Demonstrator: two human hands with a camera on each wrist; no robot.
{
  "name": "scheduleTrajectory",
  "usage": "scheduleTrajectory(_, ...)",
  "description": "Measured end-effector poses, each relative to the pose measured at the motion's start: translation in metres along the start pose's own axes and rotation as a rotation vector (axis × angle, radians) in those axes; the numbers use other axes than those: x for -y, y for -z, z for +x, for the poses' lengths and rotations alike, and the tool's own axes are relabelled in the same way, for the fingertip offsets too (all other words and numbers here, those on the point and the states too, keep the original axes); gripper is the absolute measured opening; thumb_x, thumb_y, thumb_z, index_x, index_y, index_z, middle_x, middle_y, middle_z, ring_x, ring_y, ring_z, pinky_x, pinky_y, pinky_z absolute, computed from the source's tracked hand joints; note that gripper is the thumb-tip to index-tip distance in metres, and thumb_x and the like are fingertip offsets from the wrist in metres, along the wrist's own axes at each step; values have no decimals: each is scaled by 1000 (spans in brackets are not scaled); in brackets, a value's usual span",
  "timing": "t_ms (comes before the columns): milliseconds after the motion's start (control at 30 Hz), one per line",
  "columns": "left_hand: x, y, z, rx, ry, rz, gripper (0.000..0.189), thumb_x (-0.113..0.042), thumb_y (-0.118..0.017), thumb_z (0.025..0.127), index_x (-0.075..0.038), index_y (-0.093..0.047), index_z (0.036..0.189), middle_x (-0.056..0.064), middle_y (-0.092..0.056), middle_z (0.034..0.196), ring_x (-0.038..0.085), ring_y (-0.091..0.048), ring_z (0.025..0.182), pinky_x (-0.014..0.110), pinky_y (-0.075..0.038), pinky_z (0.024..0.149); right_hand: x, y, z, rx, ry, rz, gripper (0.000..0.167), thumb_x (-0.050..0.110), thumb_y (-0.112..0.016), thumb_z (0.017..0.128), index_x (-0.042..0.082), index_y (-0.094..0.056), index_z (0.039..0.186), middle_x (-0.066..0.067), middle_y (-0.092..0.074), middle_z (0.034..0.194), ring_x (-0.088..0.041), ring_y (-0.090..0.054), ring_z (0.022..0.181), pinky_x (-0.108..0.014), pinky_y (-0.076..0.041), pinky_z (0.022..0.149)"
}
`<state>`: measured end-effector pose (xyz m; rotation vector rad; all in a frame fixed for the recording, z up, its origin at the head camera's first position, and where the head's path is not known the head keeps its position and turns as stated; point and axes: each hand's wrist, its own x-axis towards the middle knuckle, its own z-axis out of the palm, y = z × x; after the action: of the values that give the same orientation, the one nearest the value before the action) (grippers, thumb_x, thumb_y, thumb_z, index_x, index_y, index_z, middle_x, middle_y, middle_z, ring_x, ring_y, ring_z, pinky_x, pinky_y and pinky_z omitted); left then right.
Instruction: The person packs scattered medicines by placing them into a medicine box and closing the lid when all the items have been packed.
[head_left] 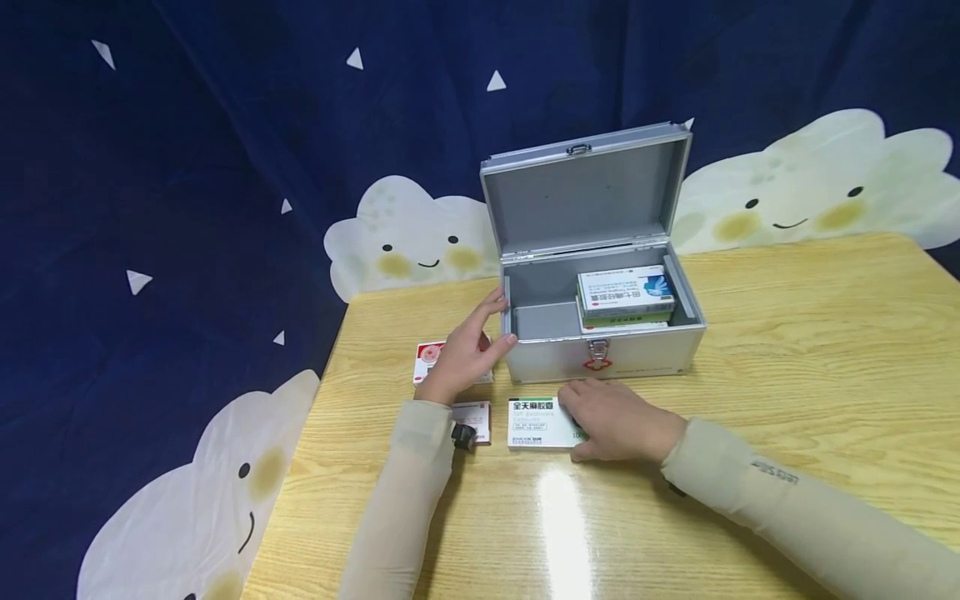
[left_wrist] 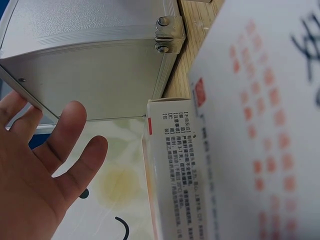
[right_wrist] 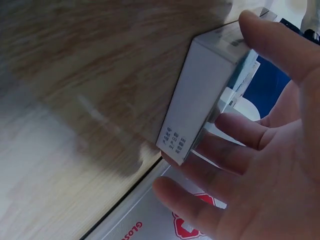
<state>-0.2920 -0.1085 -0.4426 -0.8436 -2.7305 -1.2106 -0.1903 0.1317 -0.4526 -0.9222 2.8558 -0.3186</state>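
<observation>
An aluminium first-aid case (head_left: 555,360) stands on the table with its lid (head_left: 592,196) raised. My left hand (head_left: 467,350) rests at the case's left side, fingers at the rim, thumb near the front corner; the left wrist view shows those fingers spread. In front of the case lies a white and green medicine box (head_left: 536,423). My right hand (head_left: 618,421) grips its right end, with the thumb (right_wrist: 270,37) on one edge and fingers along the opposite one. Inside the case, a white and blue medicine box (head_left: 626,290) tops a stack on the right.
A red and white medicine box (head_left: 431,354) lies left of the case, partly behind my left hand. Nearer, another medicine box (head_left: 474,421) sits half hidden under my left wrist. A dark blue curtain (head_left: 247,125) with clouds hangs behind the wooden table (head_left: 810,350).
</observation>
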Motion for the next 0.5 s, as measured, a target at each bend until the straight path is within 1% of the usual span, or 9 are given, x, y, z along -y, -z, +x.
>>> scheduleTrajectory(200,1,-1,0,-5,1,4,63,-43,-56,95,-18,-41,151,-21,-25,163,13,-51,67,25,-47,65,1,-1,1,10,-10,18,54,32,-83,73,9,-56,114,-11,-65,118,-29,-61,111,-51,-50,96)
scheduleTrajectory(400,2,-1,0,-9,-3,8,63,-44,-56,95,-19,-41,151,-21,-25,163,13,-50,67,25,-47,64,3,1,2,28,-19,29,61,38,-85,71,8,-55,114,-13,-64,120,-32,-60,115,-53,-49,98)
scheduleTrajectory(500,2,-1,1,-9,-6,9,62,-44,-56,95,-19,-41,150,-21,-25,163,12,-50,67,25,-46,64,3,1,2,40,-20,28,74,36,-84,73,0,-52,129,-18,-61,131,-37,-57,124,-54,-46,105)
